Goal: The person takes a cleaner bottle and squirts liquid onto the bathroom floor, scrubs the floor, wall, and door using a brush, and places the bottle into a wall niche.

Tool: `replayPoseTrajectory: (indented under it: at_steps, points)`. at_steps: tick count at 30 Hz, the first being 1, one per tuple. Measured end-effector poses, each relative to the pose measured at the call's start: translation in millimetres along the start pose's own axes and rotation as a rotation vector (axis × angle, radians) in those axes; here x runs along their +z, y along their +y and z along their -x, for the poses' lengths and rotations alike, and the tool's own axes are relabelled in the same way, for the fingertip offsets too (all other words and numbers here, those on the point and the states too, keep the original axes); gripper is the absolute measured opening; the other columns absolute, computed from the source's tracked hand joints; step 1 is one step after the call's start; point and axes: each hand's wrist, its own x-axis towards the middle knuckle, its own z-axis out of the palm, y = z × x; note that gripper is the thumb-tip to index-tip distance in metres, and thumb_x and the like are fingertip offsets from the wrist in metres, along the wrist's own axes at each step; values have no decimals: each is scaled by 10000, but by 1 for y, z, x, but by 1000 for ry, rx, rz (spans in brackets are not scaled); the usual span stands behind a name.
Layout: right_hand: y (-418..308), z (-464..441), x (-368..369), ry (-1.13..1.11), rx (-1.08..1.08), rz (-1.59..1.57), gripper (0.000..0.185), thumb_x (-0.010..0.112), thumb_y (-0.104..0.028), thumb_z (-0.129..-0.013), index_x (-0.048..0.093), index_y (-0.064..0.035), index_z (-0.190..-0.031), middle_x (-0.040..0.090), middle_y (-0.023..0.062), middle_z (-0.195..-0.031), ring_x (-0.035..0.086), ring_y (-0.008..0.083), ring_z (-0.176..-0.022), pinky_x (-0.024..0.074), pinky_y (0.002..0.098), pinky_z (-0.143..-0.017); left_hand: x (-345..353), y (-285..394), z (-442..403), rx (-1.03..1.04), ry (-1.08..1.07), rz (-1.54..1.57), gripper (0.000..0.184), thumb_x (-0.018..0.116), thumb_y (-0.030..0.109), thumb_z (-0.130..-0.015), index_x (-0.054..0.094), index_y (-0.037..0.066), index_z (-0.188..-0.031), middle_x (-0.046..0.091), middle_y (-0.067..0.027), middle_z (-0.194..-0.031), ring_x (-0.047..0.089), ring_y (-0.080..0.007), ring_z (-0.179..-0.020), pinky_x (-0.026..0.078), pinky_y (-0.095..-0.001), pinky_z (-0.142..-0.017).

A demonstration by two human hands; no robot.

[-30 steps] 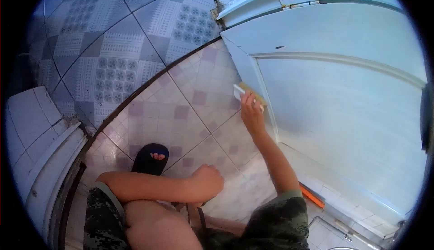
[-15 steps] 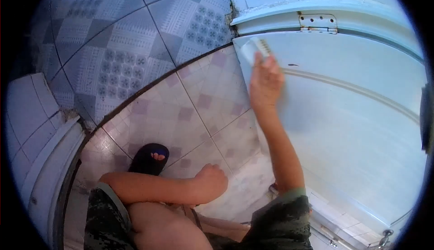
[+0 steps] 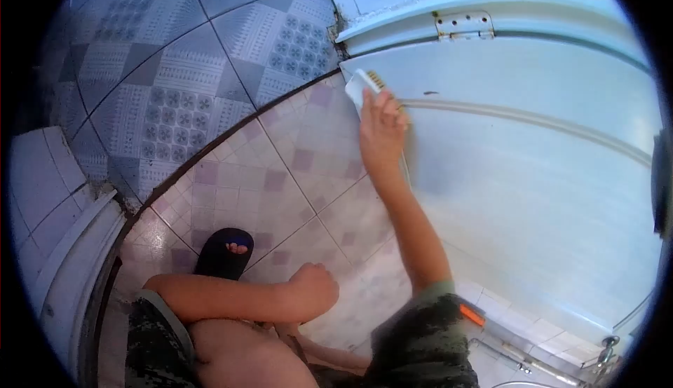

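My right hand (image 3: 382, 132) is wrapped around a white scrub brush (image 3: 358, 85) with yellowish bristles. The bristles face the white door (image 3: 519, 178), close to its left edge near the top of the view; whether they touch it I cannot tell. My left forearm lies across my bent leg, and my left hand (image 3: 313, 293) is curled into a fist over the knee. Nothing shows in that fist, though its fingers are partly turned from view.
A metal hinge (image 3: 465, 25) joins the door to its frame. A dark threshold strip (image 3: 231, 134) divides pinkish tiles from blue-grey patterned tiles (image 3: 175, 118). My foot wears a black slipper (image 3: 223, 256). Lower right are an orange object (image 3: 472, 315) and a metal fitting (image 3: 608, 349).
The whole view has shifted, so the door and floor sit further left. Against the door, my right hand and brush have come slightly nearer to me. The left fist keeps its place over the knee.
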Motion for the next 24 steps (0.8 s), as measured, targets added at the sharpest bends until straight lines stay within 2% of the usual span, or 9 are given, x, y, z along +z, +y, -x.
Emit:
replayPoseTrajectory:
  at_steps: [2, 4, 7, 9, 15, 17, 18, 20, 24]
  points:
    - [31, -14, -24, 66, 83, 11, 449, 479, -166, -850, 516, -84, -1289, 490, 144, -1224, 438, 255, -1084, 323, 413, -874, 4, 2, -6, 13, 1, -63, 312, 728, 198, -532, 641, 34, -783, 639, -100, -807, 604, -254, -802, 485, -348, -634]
    - [41, -17, -32, 138, 162, 20, 450, 486, -168, -848, 517, -87, -1289, 494, 144, -1222, 438, 255, -1087, 322, 414, -877, 4, 10, -13, 66, -15, -57, 299, 724, 195, -545, 641, 28, -777, 641, -107, -804, 607, -262, -804, 491, -355, -639]
    - [36, -15, -31, 115, 91, 18, 450, 495, -164, -836, 523, -67, -1274, 491, 134, -1232, 432, 262, -1103, 325, 419, -889, 18, 20, -18, 121, -1, -53, 268, 712, 182, -576, 640, 16, -773, 643, -122, -803, 613, -275, -809, 500, -369, -642]
    - [13, 16, -12, -70, -231, 140, 465, 487, -166, -833, 503, -42, -1281, 487, 121, -1242, 423, 260, -1131, 324, 419, -908, 22, 21, -15, 126, 9, -60, 250, 704, 171, -593, 639, 11, -774, 643, -130, -805, 616, -281, -811, 503, -376, -640]
    - [5, 203, 26, -272, -416, 107, 496, 460, -197, -846, 453, -36, -1315, 442, 92, -1300, 376, 200, -1210, 307, 392, -957, 18, 4, 1, 65, -78, -18, 181, 633, 153, -680, 639, 12, -795, 641, -130, -812, 620, -282, -818, 510, -376, -635]
    - [25, 260, 18, -345, -537, 254, 509, 452, -206, -852, 436, -46, -1334, 430, 81, -1316, 364, 200, -1235, 288, 400, -979, -1, 2, 8, -2, 27, -55, 190, 617, 165, -697, 633, 19, -817, 633, -127, -828, 617, -289, -835, 510, -383, -646]
    - [34, 273, 14, -366, -521, 256, 509, 452, -206, -852, 436, -46, -1334, 430, 81, -1316, 364, 200, -1235, 288, 400, -979, -2, 3, 6, 15, 10, -64, 190, 617, 165, -697, 633, 19, -817, 633, -127, -828, 617, -289, -835, 510, -383, -646]
    - [45, 297, 7, -422, -559, 199, 513, 446, -203, -854, 428, -51, -1344, 424, 71, -1330, 353, 194, -1247, 285, 397, -986, -4, 6, 3, -40, 53, -119, 282, 703, 183, -575, 665, 32, -810, 645, -121, -865, 596, -246, -843, 485, -352, -686]
    - [28, 232, 10, -290, -317, 61, 505, 432, -186, -858, 430, -49, -1344, 444, 85, -1314, 375, 200, -1224, 290, 386, -984, 0, 14, -2, -2, -21, -119, 259, 690, 198, -598, 664, 39, -802, 642, -119, -846, 600, -256, -834, 485, -358, -682]
